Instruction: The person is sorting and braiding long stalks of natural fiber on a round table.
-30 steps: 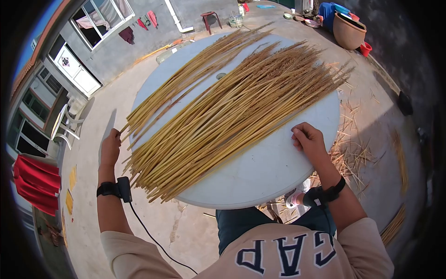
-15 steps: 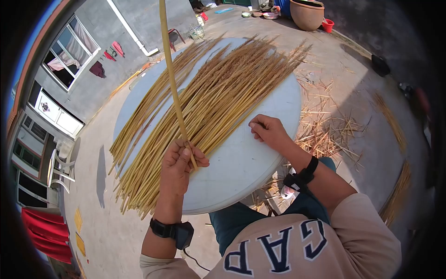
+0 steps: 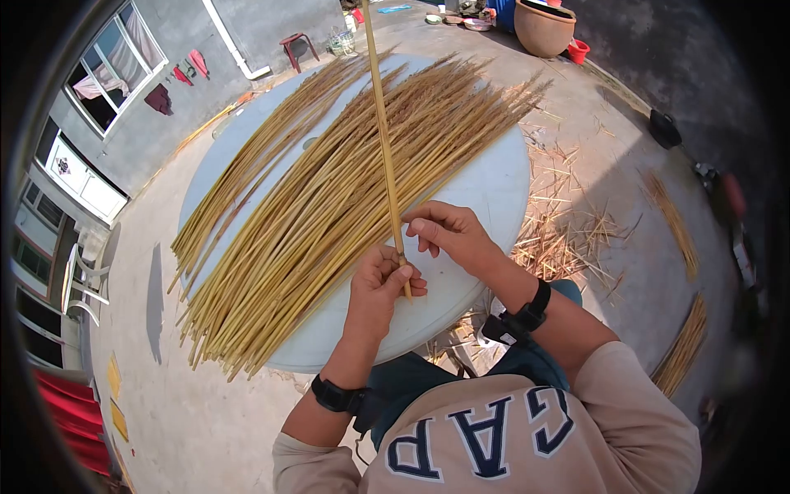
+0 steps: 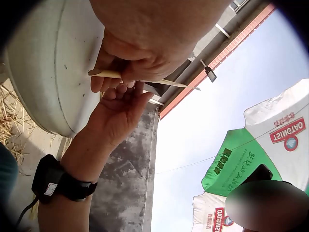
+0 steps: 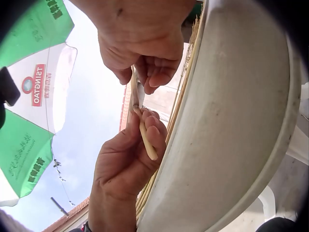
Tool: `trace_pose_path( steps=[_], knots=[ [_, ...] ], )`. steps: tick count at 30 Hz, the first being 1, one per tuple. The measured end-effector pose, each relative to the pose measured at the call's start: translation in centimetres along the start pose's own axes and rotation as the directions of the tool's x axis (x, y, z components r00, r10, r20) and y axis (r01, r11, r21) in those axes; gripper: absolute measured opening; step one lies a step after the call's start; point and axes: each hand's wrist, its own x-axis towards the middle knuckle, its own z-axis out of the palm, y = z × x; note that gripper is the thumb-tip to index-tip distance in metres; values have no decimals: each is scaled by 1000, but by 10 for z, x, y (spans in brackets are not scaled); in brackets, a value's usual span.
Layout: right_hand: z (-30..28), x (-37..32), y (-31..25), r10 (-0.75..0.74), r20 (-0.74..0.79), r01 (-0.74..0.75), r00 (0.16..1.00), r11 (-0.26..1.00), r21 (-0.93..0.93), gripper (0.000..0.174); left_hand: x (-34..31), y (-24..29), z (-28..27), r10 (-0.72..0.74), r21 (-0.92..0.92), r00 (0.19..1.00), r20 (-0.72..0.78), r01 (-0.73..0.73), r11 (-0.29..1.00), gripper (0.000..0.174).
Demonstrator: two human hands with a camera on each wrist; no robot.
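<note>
My left hand (image 3: 380, 288) pinches one dry yellow stalk (image 3: 387, 156) near its cut lower end, in front of the table's near edge. The stalk stands nearly upright and runs out of the top of the head view. Just above, my right hand (image 3: 453, 239) is at the same stalk, its thumb and curled fingers on either side of it in the right wrist view. A pale strip, like a loose sheath (image 5: 140, 92), shows along the stalk between the hands. Behind it a thick layer of similar stalks (image 3: 304, 222) with feathery brown heads lies across the round white table (image 3: 485, 193).
A thinner row of stalks (image 3: 239, 189) lies along the table's far left side. Broken straw bits (image 3: 568, 230) litter the ground at right, near two small stalk bundles (image 3: 683, 346). A white chair (image 3: 82, 280) stands at left, a large clay pot (image 3: 543, 31) at the back.
My left hand has come from the stalk ends at the table's left to the near side, bringing one stalk upright. The right hand has closed in on that stalk.
</note>
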Motion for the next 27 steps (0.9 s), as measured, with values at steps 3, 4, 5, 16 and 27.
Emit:
trace_pose_path(
  steps=[3,4,5,16,27],
  knots=[
    [11,-6,12,26,80,-31,996,998,57,18,-11,-8,1,-30,29,999,-25,31,999,12],
    [10,-8,15,45,118,-48,992,999,24,17,-12,-12,1,-46,15,998,-36,46,999,12],
    [11,-8,15,47,110,-51,993,998,29,16,-11,-11,-1,-36,31,999,-24,37,999,13],
    [2,-8,12,88,114,-90,990,996,15,11,-13,-3,11,95,40,981,-166,-89,995,21],
    [2,-6,19,-87,145,104,986,987,-119,13,14,51,-5,40,98,983,-181,-22,995,39]
  ],
)
